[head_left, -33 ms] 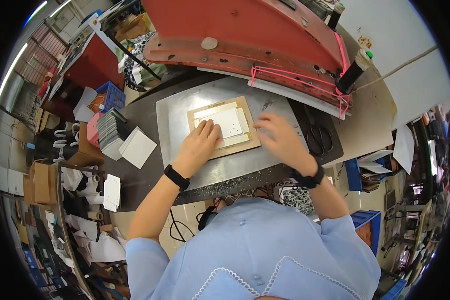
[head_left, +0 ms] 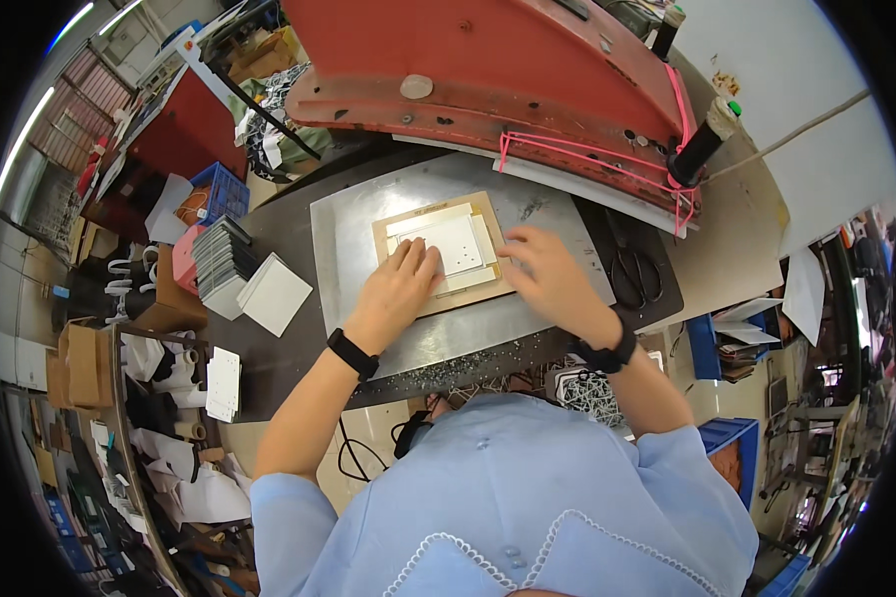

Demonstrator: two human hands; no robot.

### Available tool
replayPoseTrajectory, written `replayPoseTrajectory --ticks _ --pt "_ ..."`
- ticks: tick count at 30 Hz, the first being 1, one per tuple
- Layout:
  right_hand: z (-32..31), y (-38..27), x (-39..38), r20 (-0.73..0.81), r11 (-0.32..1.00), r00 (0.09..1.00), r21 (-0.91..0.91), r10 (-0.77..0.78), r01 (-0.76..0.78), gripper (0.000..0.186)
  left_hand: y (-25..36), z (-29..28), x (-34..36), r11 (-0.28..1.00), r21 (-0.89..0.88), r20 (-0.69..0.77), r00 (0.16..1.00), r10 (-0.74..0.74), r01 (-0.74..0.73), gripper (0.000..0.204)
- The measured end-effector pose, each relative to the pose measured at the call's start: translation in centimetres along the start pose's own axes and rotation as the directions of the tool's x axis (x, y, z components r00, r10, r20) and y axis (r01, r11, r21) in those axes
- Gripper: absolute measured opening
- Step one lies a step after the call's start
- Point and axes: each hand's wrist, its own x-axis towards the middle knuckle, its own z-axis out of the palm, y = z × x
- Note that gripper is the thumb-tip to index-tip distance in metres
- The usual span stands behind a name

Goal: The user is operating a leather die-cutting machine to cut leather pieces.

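A tan board lies on a grey metal plate. On it, inside a pale frame-like border, sits a white card with several small dark holes. My left hand rests on the card's left side with its fingers stretched out, close together. My right hand is at the board's right edge, thumb and forefinger apart; nothing shows between them. Whether those fingertips touch the board is hard to make out.
A red machine body spans the far side, with pink cord round a black post. Scissors lie at the right. On the left stand a row of dark sheets, white cards and a holed white stack. Scraps litter the near edge.
My right hand has shifted slightly left, closer to the board's right edge. The left hand has barely moved, and the card and board look the same.
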Motion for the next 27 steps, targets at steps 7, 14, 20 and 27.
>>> replayPoseTrajectory --ticks 7,14,20,27 --pt "5.1 -0.8 1.9 -0.091 0.975 0.996 0.219 -0.001 0.021 0.031 -0.1 -0.1 -0.6 0.997 -0.07 -0.033 0.999 -0.015 0.013 0.041" --pt "4.6 -4.6 2.4 0.044 0.965 0.997 0.254 0.058 -0.068 0.027 -0.6 -0.7 -0.1 0.932 -0.309 -0.048 0.975 -0.217 0.192 0.037" --pt "5.7 -2.7 1.7 -0.008 0.96 0.997 0.272 0.071 -0.066 0.022 -1.8 -7.0 -4.3 0.569 -0.729 -0.259 0.616 -0.744 0.381 0.029" --pt "-2.4 -6.0 -2.2 0.075 0.676 0.968 0.702 0.24 -0.223 0.042 -7.3 -13.1 -19.2 0.702 -0.081 -0.522 0.57 -0.635 0.708 0.03"
